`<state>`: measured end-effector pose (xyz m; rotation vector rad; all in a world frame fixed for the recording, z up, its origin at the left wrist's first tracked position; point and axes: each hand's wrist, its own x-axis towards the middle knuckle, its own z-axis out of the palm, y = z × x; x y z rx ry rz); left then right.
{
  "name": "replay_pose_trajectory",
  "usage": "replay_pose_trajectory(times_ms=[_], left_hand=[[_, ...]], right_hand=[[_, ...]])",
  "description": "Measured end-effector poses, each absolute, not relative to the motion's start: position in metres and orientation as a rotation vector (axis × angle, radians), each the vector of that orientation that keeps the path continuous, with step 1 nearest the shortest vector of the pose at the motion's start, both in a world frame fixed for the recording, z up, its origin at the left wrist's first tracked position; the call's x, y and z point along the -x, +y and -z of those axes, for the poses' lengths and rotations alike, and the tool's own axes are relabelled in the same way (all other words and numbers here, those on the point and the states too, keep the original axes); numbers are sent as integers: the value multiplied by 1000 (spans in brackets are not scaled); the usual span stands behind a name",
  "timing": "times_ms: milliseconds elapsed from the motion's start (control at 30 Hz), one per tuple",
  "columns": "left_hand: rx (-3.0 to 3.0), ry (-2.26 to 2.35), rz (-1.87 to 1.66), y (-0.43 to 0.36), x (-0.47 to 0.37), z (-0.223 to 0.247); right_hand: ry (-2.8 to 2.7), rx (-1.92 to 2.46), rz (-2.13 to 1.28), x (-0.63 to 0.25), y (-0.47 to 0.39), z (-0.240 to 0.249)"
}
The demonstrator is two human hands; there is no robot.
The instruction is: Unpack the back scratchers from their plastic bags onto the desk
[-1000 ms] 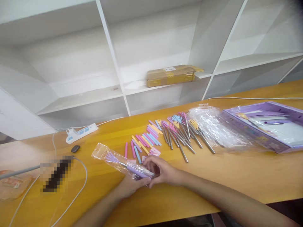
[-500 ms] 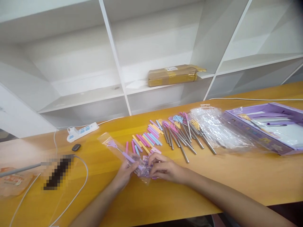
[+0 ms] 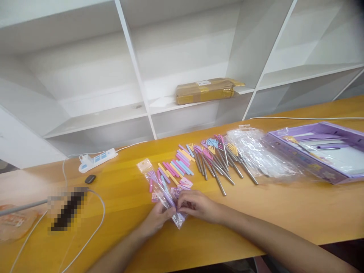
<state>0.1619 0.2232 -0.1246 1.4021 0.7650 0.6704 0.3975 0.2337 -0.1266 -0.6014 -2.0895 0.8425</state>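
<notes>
A purple back scratcher (image 3: 168,196) with a hand-shaped head lies inside a clear plastic bag (image 3: 145,166). My left hand (image 3: 159,220) is closed round the lower part of both, thumb on top. Against the bag's right edge, the fingers of my right hand (image 3: 199,205) are pinched together; whatever is between them is hidden. Small pink and purple cards (image 3: 186,182) lie just beyond my hands. Behind those are rows of pink, blue, yellow and purple tubes (image 3: 172,168). To their right sits a heap of metal-shafted back scratchers (image 3: 216,161) with coloured heads.
A pile of clear bags (image 3: 253,151) lies beside a purple open box (image 3: 315,170) on the right. On the left are a power strip (image 3: 98,160), a small black object (image 3: 90,179) and white cables. A taped carton (image 3: 206,92) rests on the white shelf behind.
The bagged back scratcher has swung steeper, its head end moving right. My left hand has shifted right and slightly down with it. My right hand stays close by, fingers still pinched.
</notes>
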Motion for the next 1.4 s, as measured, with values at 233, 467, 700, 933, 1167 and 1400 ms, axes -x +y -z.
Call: replay_pose_trajectory(times_ms=[233, 467, 700, 933, 1167, 1400], left_hand=[[-1360, 817, -662, 222, -163, 121], [-1283, 770, -710, 219, -167, 111], [-1276, 717, -701, 213, -169, 109], [-1302, 747, -731, 211, -168, 109], [-1379, 772, -727, 208, -164, 116], [-1431, 768, -815, 215, -164, 117]], right_hand=[[-2035, 653, -818, -395, 234, 131], [-1952, 795, -1147, -400, 231, 117], [-2027, 552, -1259, -399, 234, 122], [-2087, 513, -1285, -402, 235, 113], [-2115, 511, -1260, -403, 234, 109], [-1922, 671, -1291, -408, 241, 92]])
